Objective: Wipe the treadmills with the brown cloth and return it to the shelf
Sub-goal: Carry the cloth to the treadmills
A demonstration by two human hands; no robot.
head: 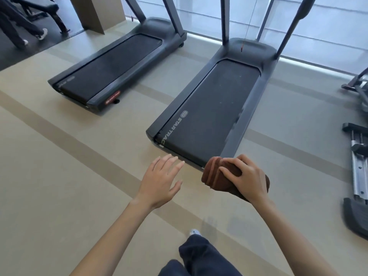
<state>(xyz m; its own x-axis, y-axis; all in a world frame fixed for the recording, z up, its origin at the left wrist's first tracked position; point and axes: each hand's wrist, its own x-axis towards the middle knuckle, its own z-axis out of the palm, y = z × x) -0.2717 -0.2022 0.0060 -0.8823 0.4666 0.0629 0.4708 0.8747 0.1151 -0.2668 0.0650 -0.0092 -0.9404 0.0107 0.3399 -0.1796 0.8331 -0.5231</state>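
Observation:
Two dark treadmills stand side by side on the beige floor. The nearer treadmill (211,108) is at centre right, its rear end just ahead of my hands. The second treadmill (111,66) lies further left and back. My right hand (245,178) grips a folded brown cloth (215,178) in the air just short of the nearer treadmill's rear right corner. My left hand (161,180) hovers open beside it, fingers spread, holding nothing. No shelf is in view.
Another exercise machine (356,156) with metal rails stands at the right edge. A brown pillar (95,12) rises at the back left, with a weight bench (41,8) and a person's legs (18,30) beyond it. A window wall runs behind the treadmills.

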